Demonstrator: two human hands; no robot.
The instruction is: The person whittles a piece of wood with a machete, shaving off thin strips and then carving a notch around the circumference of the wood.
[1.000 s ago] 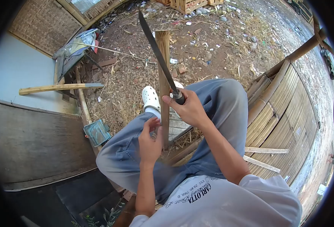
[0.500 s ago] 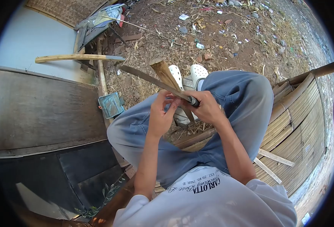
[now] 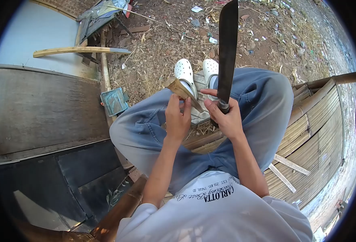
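My right hand is wrapped round the dark handle of a machete, its broad blade pointing up and away from me. The index finger stretches out to the left, beside the base of the blade. In my left hand a piece of wood is pinched between thumb and fingers, slanting from upper left to lower right. Its lower end tapers to a narrow tip close to my right fingers. Blade and wood are apart. Below them, a pale wooden block shows partly between my legs.
White clogs rest on the ground ahead. A blue plastic basket lies to the left, under a long wooden strip. Bamboo slats form a seat at right, with two thin wooden sticks on it. Litter dots the soil.
The machete has swung away from the wood, from pointing left to pointing up. My hands have moved apart, and the wood has turned and come lower.
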